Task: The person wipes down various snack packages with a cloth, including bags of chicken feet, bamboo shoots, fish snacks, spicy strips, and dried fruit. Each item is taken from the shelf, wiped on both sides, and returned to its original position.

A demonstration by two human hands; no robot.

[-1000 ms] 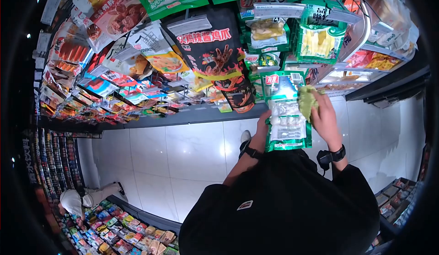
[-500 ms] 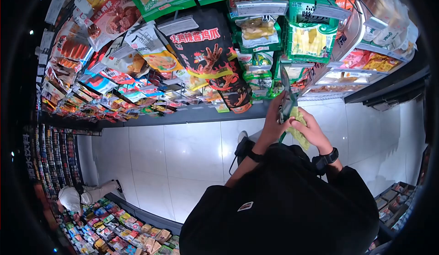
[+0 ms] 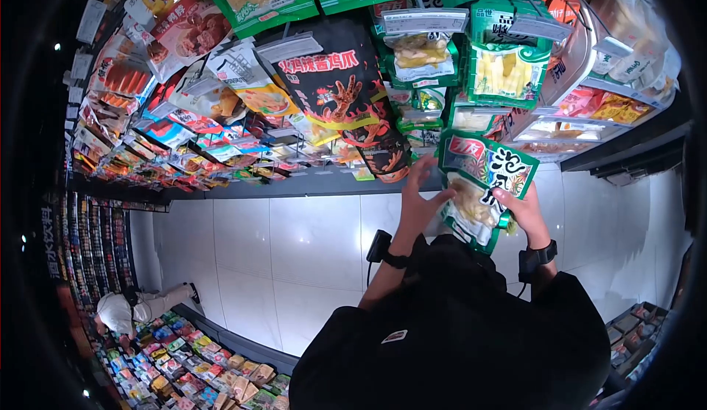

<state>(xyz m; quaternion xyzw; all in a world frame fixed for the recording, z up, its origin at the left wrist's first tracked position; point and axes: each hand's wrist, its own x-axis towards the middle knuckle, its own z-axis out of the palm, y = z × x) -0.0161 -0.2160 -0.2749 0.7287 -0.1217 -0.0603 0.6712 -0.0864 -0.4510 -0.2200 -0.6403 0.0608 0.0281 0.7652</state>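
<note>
A green snack packet with a clear window and dark lettering (image 3: 479, 174) faces up in front of my chest. My right hand (image 3: 521, 207) grips its right edge, thumb across the front. At its left side is my left hand (image 3: 425, 195), fingers spread, the thumb near the packet's lower left edge; whether it touches cannot be made out. A little of something yellow-green shows beside my right fingers. Just beyond hangs a green packet with pale yellow pieces (image 3: 508, 71). To the left of that hangs a black packet with red lettering (image 3: 331, 90).
A long rack of hanging packets (image 3: 199, 101) runs across the front. White floor tiles (image 3: 294, 241) lie below it. At the lower left, a person in a light top (image 3: 115, 313) bends over a display of packets (image 3: 191, 369). A shelf unit (image 3: 589, 115) stands at right.
The green packet has turned from edge-on to face up. My left hand has moved left and spread its fingers. The yellow-green item is now mostly hidden behind the packet.
</note>
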